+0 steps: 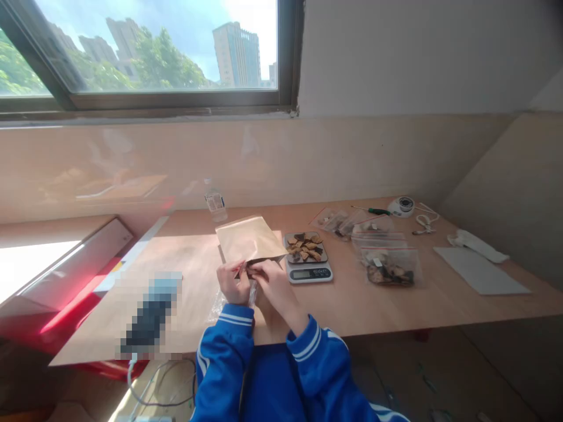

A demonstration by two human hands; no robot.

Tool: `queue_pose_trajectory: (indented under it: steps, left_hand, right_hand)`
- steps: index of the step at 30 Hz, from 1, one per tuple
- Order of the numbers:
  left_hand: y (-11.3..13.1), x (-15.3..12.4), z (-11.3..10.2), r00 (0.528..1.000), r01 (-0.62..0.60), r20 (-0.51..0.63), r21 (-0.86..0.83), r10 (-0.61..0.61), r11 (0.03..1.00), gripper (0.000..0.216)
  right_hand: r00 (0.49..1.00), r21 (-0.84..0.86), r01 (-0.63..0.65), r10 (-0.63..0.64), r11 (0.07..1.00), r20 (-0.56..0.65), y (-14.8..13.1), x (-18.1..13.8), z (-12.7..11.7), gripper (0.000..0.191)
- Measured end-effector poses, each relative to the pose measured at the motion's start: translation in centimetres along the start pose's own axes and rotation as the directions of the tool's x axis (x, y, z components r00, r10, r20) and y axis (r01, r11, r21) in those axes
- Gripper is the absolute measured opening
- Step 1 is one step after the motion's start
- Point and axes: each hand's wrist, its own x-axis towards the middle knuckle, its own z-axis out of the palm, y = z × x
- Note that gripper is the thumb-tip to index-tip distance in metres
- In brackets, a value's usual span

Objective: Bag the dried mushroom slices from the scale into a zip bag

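A brown kraft paper bag [250, 237] is held up over the table, its near edge pinched between both of my hands. My left hand [233, 284] is closed on the edge's left part, fingers bent. Close beside it, my right hand [276, 288] grips the same edge with thumb and fingertips. Clear crinkled plastic [217, 306] lies under my left hand. Just right of the bag is a white digital scale [309, 274], bearing a heap of dried brown slices [305, 247]. The bag's right corner reaches the scale's edge. The display's digits are too small to read.
Several zip bags [391, 266] of dried pieces lie right of the scale. Behind them are a green-handled screwdriver [379, 211] and a white dome camera [401, 207]. A plastic bottle [215, 202] stands at the back, white sheets [479, 271] lie far right, and a blurred-out device [152, 313] lies left.
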Motion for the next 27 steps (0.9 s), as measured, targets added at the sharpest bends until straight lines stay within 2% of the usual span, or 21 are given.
queue_pose_trajectory:
  steps: [4, 7, 10, 15, 20, 23, 27]
  left_hand:
    - [0.2, 0.4, -0.1, 1.0, 0.024, -0.019, 0.005, -0.024, 1.0, 0.007]
    - [0.1, 0.5, 0.0, 0.998, 0.034, -0.049, 0.014, -0.034, 0.999, 0.008]
    - [0.0, 0.5, 0.1, 0.998, 0.05, -0.036, 0.005, -0.05, 0.999, 0.008]
    - [0.0, 0.4, 0.2, 0.996, 0.088, 0.014, -0.011, -0.087, 0.996, 0.009]
    - [0.2, 0.5, 0.2, 0.996, 0.089, 0.01, -0.016, -0.089, 0.996, 0.01]
    - [0.2, 0.5, 0.2, 0.995, 0.093, 0.028, -0.017, -0.093, 0.996, 0.01]
    - [0.0, 0.4, 0.3, 0.993, 0.109, 0.051, -0.006, -0.109, 0.994, 0.012]
  right_hand:
    - [0.998, 0.061, -0.009, 0.012, 0.998, -0.062, 0.0, -2.4, -4.3, 0.014]
    - [0.99, -0.049, -0.073, 0.067, 0.996, -0.127, 1.8, -2.9, -7.2, 0.013]
    - [0.979, -0.192, -0.13, 0.095, 0.973, -0.18, 3.9, -2.5, -8.9, 0.014]
    - [0.987, -0.427, -0.039, -0.031, 0.904, -0.157, 5.6, -1.3, -8.5, 0.015]
    - [0.986, -0.689, -0.018, -0.101, 0.724, -0.132, 6.4, -0.7, -7.7, 0.02]
    - [0.983, -0.736, -0.027, -0.116, 0.676, -0.143, 6.8, -0.6, -7.8, 0.022]
    - [0.974, -0.704, -0.002, -0.159, 0.71, -0.163, 6.4, -1.5, -8.3, 0.026]
